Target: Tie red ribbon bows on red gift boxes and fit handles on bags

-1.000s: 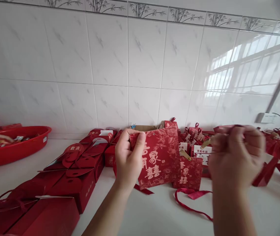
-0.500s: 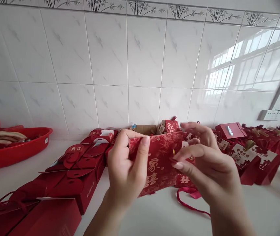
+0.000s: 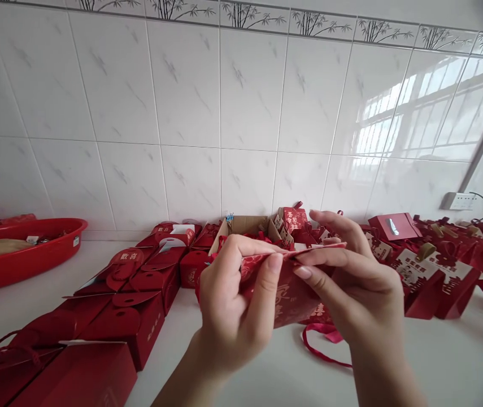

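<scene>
Both hands hold one small red gift bag (image 3: pixel 292 291) with white characters above the white counter (image 3: pixel 275 373). My left hand (image 3: pixel 235 305) pinches its upper edge from the left, thumb and fingers closed on the paper. From the right, my right hand (image 3: pixel 351 282) grips the same edge with index finger and thumb. The bag is tilted so that its top edge faces me. A red ribbon (image 3: pixel 321 345) lies on the counter right below the bag.
Folded red boxes (image 3: pixel 139 282) lie in a row at the left front. A red oval tray (image 3: pixel 25 249) stands far left. Behind the hands stands an open cardboard box (image 3: pixel 247 226); finished red bags with tags (image 3: pixel 436 271) crowd the right. The tiled wall has a socket (image 3: pixel 459 200).
My right hand came in from the right and took hold of the bag's top edge. The bag has tipped from upright, facing me, to nearly flat.
</scene>
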Demonstrator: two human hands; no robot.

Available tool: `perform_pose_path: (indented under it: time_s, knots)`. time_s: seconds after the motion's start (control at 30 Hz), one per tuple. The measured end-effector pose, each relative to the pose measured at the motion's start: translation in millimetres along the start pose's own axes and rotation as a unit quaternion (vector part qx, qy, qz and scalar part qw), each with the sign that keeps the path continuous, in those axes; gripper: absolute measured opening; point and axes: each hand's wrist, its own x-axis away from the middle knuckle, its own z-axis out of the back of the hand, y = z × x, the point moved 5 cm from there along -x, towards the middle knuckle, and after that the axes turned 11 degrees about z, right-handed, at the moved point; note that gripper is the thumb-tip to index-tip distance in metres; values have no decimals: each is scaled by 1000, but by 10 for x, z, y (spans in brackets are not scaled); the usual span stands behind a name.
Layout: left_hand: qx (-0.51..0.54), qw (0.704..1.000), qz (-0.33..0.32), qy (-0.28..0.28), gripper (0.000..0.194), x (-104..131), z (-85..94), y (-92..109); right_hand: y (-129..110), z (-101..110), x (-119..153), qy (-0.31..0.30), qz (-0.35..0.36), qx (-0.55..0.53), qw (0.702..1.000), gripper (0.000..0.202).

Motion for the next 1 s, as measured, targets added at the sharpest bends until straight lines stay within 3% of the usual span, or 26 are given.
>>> perform_pose_path:
  time_s: [0.13,0.2,0.3,0.43,0.53,0.73,1.0]
  knots:
    - [59,996,-72,-8,15,9,-28,41,16,31,-8,75,-6,-28,997,33]
    - [75,994,-85,-7,16,5,-36,31,87,-4,-5,44,-74,-71,994,36]
    - [100,992,-71,-25,23,-18,-54,-14,180,-28,24,-4,-184,-136,974,20]
    - [146,985,-21,-86,33,-51,-97,-75,208,-1,40,-23,-236,-270,933,25]
    - [166,979,-19,-121,35,-48,-108,-64,190,-16,46,-76,-243,-349,902,27]
    - [138,979,-54,-138,32,-34,-58,-17,180,-60,52,-113,-233,-389,884,26]
    - [109,983,-68,-129,24,-49,-26,18,262,-51,56,-131,-203,-368,898,20]
